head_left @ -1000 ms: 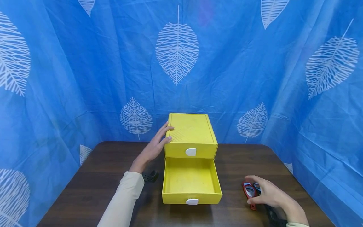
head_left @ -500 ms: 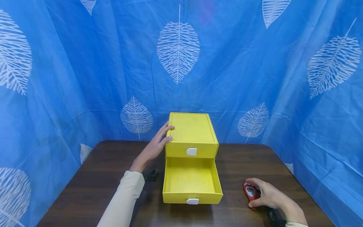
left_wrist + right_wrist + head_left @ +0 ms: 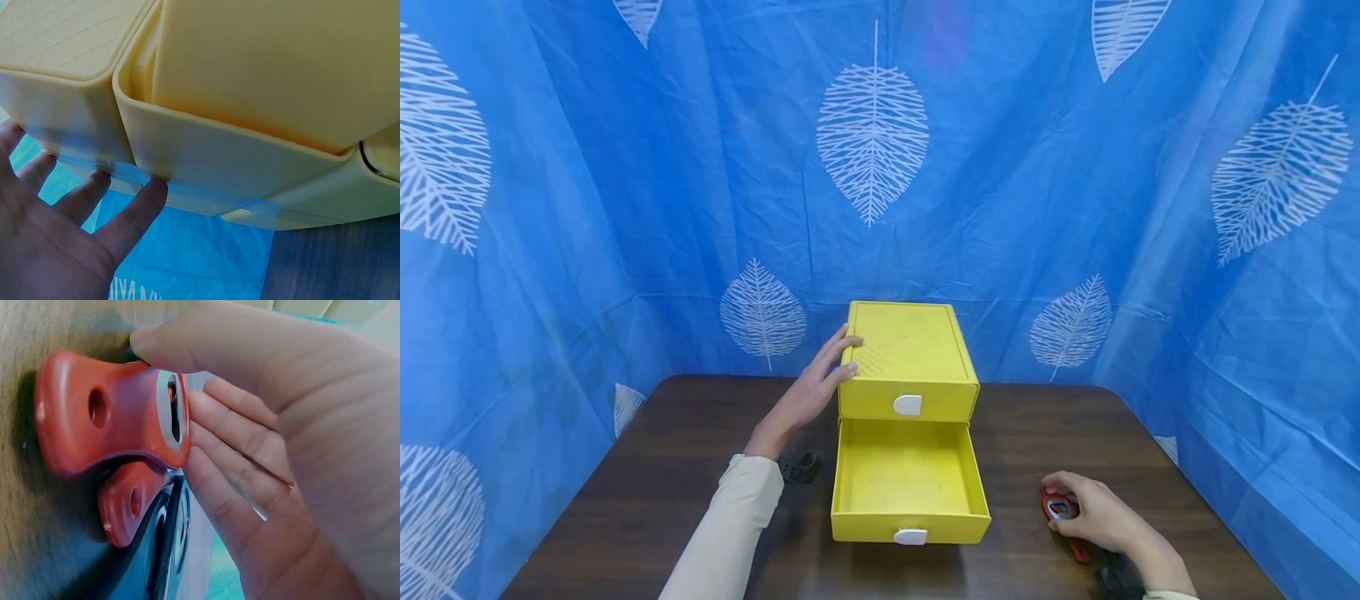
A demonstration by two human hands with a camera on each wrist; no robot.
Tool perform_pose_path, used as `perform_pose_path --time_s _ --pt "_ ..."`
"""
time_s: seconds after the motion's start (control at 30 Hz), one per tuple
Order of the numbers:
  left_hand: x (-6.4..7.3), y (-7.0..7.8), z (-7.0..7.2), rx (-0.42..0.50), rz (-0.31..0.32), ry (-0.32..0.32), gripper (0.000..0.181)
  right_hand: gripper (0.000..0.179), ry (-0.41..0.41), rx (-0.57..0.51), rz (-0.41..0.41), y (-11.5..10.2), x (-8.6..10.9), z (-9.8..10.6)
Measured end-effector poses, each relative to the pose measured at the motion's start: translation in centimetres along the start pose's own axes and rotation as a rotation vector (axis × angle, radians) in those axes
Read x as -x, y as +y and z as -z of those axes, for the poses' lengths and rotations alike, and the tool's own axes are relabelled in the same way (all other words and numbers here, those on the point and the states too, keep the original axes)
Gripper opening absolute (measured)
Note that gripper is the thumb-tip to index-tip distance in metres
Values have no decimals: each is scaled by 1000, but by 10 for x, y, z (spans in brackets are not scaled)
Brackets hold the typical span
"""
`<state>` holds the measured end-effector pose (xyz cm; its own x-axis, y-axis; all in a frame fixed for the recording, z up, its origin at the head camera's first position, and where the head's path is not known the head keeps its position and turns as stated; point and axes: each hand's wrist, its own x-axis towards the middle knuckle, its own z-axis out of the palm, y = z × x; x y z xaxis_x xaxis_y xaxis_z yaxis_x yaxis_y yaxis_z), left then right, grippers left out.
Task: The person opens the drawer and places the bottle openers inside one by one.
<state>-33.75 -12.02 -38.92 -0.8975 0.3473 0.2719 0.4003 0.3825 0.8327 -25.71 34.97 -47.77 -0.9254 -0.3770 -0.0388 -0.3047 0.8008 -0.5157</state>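
Note:
A yellow two-drawer box [image 3: 910,337] stands mid-table in the head view. Its lower drawer [image 3: 910,527] is pulled out, with nothing inside it; the upper one is pushed in. My left hand [image 3: 812,392] rests on the box's left top edge, fingers extended; in the left wrist view the fingertips touch its side. At the right, my right hand [image 3: 1101,512] pinches a red bottle opener [image 3: 69,419], which has a silver oval end, between thumb and fingers. A second red piece [image 3: 119,512] with a hole and a dark blue shiny thing [image 3: 150,550] lie beside it.
The dark wooden table [image 3: 700,467] runs under everything. Blue cloth [image 3: 985,167] with white leaf prints hangs behind it and at both sides. Black wrist-worn devices show at the left wrist [image 3: 801,468] and right wrist [image 3: 1120,579].
My right hand has closed its thumb and fingers on the red bottle opener and shifted slightly left. The left hand and the box stay as they were.

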Motion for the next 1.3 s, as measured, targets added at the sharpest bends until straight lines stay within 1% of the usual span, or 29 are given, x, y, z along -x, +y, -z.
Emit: perform_pose_path --time_s 0.2,0.27,0.43,0.53,0.93,1.17,1.3 --pt "-1 -2 1 2 -1 0 53 51 13 7 -11 -4 -3 0" --pt "-2 -3 0 4 3 0 53 50 25 15 -27 -6 -4 1" --pt "-2 -3 0 15 -4 4 53 51 62 -2 -65 -15 -4 5" --pt "-2 -3 0 22 -12 5 52 53 89 -16 -63 -21 -2 8" --pt "0 -1 0 19 -4 7 52 51 231 37 27 -45 0 17" --pt "-1 -1 0 13 -5 9 52 53 315 103 98 -58 0 22" --pt "-1 -2 0 12 -6 9 52 55 344 122 122 -68 -1 25"
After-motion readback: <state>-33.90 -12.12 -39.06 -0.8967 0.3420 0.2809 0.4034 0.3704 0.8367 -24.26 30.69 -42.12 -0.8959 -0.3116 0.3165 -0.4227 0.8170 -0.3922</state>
